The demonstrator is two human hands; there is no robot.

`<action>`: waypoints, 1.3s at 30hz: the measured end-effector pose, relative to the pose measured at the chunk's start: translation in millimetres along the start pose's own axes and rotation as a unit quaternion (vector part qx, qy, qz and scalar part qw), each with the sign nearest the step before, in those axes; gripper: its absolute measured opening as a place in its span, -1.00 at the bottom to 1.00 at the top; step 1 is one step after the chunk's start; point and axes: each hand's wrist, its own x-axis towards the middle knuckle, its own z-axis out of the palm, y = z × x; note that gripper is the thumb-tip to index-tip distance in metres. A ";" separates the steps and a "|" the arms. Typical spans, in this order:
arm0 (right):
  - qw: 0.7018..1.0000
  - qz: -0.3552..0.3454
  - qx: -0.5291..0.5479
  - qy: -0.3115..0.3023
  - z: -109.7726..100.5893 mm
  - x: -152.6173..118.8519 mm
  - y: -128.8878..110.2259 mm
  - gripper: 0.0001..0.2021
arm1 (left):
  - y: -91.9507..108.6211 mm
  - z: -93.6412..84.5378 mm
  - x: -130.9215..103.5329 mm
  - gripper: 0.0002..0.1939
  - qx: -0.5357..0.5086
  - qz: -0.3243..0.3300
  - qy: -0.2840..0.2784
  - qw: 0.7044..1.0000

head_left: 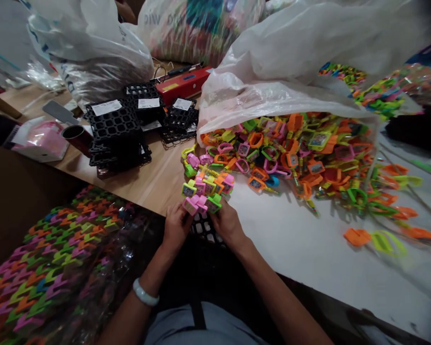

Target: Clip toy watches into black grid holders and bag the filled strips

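Between my hands is a black plastic grid tray (205,230), its near holes bare and its far part covered by rows of toy watches (212,203) in pink, green, yellow and orange. My left hand (176,227) is closed at the tray's left side, just below a pink toy watch (190,205). My right hand (230,224) is closed around the right edge, beside a green toy watch. The fingertips of both hands are partly hidden. Ahead and right, a heap of loose toy watches (269,153) spills from a white plastic bag (233,98).
Stacked black grid trays (111,122) with white labels stand left of the bag, near a dark cup (77,137) and a red box (183,84). Filled trays (57,258) lie at lower left. Loose orange watches (357,237) lie on the white surface at right.
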 end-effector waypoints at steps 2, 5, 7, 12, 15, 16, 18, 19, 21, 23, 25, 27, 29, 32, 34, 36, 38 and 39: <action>0.999 -0.014 -0.029 -0.012 2.9 1.4 -0.4 -0.75 | 0.5 0.3 0.3 -0.77 0.003 -0.002 0.003 1.000; 0.998 -0.020 -0.049 -0.016 4.5 3.6 1.7 -0.77 | 1.4 1.1 1.1 -0.77 0.002 -0.005 0.003 1.000; 0.998 -0.014 -0.056 -0.013 5.0 4.4 3.3 -0.77 | 1.7 1.5 1.9 -0.77 -0.002 -0.008 0.000 1.000; 1.000 0.002 -0.015 -0.014 8.8 6.0 -0.1 -0.73 | 2.3 -0.7 7.7 -0.80 -0.019 -0.004 -0.005 1.000; 0.998 -0.010 0.057 -0.028 1.0 5.7 0.1 -0.80 | 4.3 -3.1 11.7 -0.82 -0.032 0.006 -0.003 0.999; 0.997 -0.008 0.076 -0.023 -6.2 5.4 3.6 -0.83 | 5.0 -3.6 12.3 -0.83 -0.033 0.007 -0.001 0.999; 0.996 0.017 0.080 0.035 -28.1 5.5 18.5 -0.83 | 5.9 -3.5 12.3 -0.84 -0.033 0.003 0.001 0.999; 0.994 0.042 0.058 0.084 -41.9 6.1 29.7 -0.82 | 6.2 -3.1 11.8 -0.84 -0.033 0.001 -0.001 0.999; 0.977 0.091 -0.040 0.190 -70.1 8.2 56.0 -0.80 | 6.3 -2.0 10.5 -0.84 -0.031 -0.006 -0.003 0.999; 0.958 0.135 -0.147 0.208 -91.8 9.2 80.0 -0.82 | 6.1 -1.1 9.3 -0.83 -0.028 -0.010 -0.003 1.000; 0.950 0.146 -0.217 0.171 -101.2 7.3 94.4 -0.86 | 5.8 -0.6 8.4 -0.81 -0.025 -0.011 -0.002 1.000; 0.951 0.130 -0.246 0.135 -98.8 3.5 98.0 -0.88 | 5.1 -0.2 7.7 -0.80 -0.022 -0.009 -0.002 1.000; 0.954 0.114 -0.249 0.123 -91.6 -0.3 95.4 -0.86 | 4.3 0.1 7.0 -0.80 -0.017 -0.007 -0.001 1.000; 0.963 0.111 -0.220 0.103 -88.2 -2.6 90.0 -0.85 | 3.0 0.6 6.0 -0.80 -0.007 -0.004 0.004 1.000; 0.974 0.109 -0.182 0.084 -93.4 -2.3 85.7 -0.88 | 2.6 0.7 5.6 -0.80 -0.002 -0.003 0.003 1.000; 0.983 0.123 -0.103 0.086 -98.3 -1.7 77.1 -0.87 | 2.8 0.8 5.3 -0.80 0.001 -0.003 0.000 1.000; 0.981 0.165 0.040 0.092 -95.6 -1.1 61.8 -0.77 | 3.2 1.0 5.2 -0.79 0.004 -0.005 -0.002 1.000; 0.970 0.189 0.125 0.083 -90.2 -0.4 52.1 -0.70 | 3.4 1.1 5.3 -0.79 0.006 -0.006 -0.002 1.000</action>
